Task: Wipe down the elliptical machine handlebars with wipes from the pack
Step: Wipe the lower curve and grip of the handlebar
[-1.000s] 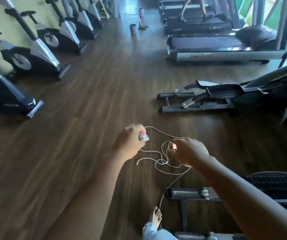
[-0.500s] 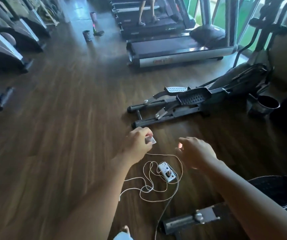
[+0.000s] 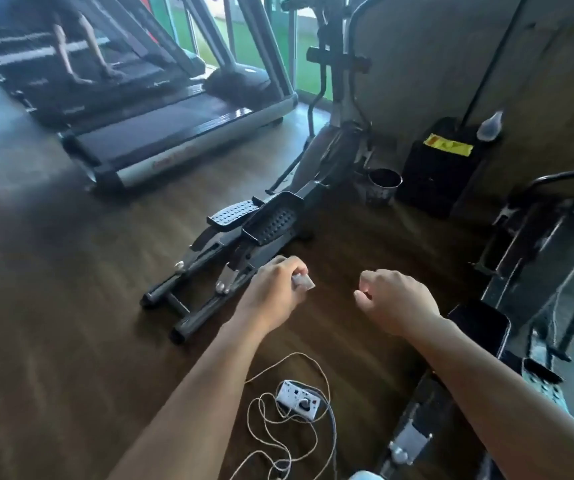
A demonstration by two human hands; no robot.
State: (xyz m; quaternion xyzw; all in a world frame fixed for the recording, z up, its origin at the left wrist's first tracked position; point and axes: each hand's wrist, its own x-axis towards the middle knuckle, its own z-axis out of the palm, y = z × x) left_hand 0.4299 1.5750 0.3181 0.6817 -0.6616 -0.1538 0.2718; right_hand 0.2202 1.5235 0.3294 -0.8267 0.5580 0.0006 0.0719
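Observation:
My left hand (image 3: 278,292) pinches a small whitish folded piece (image 3: 303,281), which looks like a wipe. My right hand (image 3: 396,299) hangs beside it with fingers curled, and nothing shows in it. Both hands hover over the floor just short of the rear frame of a black elliptical machine (image 3: 271,220). Its upright and handlebars (image 3: 334,60) rise at the top centre, well beyond both hands. No wipes pack is in view.
A white control box (image 3: 297,400) with a loose cord lies on the wooden floor below my arms. A second elliptical (image 3: 538,237) stands at the right. A metal cup (image 3: 384,187) and a black box (image 3: 441,161) sit by the wall. A treadmill (image 3: 160,133) is at the back left, with a person's legs (image 3: 77,46) behind it.
The view has swung right and up, bringing the elliptical's upright and handlebars into sight. My hands have lifted away from the cord and box, which lie on the floor.

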